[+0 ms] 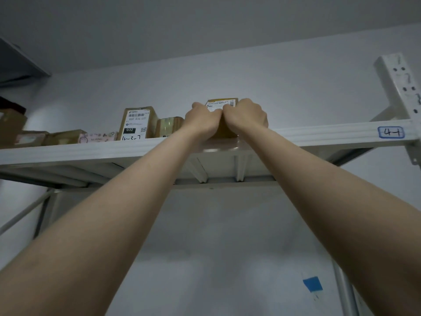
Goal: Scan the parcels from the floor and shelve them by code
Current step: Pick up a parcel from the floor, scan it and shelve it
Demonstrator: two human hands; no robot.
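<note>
Reaching up w/ both arms to the top level. Gripping one parcel (224, 132) at 12 o'clock, approx. upright, label facing out, at the front edge of the shelf (91, 152). Clamping its 9 o'clock side w/ left hand (201, 120) and its 3 o'clock side w/ right hand (247, 115). Curling fingers of both in over the front, knuckles nearly meeting in the middle. Hiding the fingertips behind those knuckles, so can't tell exact contact pts.

Judging progress: prob. placing this parcel, seemingly resting its bottom on the shelf already, not yet letting go. Presumably done scanning this one; not seeing any scanner. Not seeing the floor either, so no telling how many pcs are waiting down there.

Counting now:
- Hands: 2.
- Parcel in hand: 1.
- Neighbours, running toward 9 o'clock: taped box (169, 127) just beside left hand, tall box (136, 123) w/ "032" label, pink packet (98, 136), flat brown box (63, 137), another flat one (32, 136), dim bigger box (11, 126) at far 9 o'clock. Approx. 6, w/ the far ones too dark for certainty.
- Approx. 7 total on this level.
- Tag (390, 132) reading "4-1": 1, at 3 o'clock.
- Post (398, 87): 1, at 2 o'clock.
- Blue tape (312, 284): 1 patch, on the wall at 5 o'clock.
</note>
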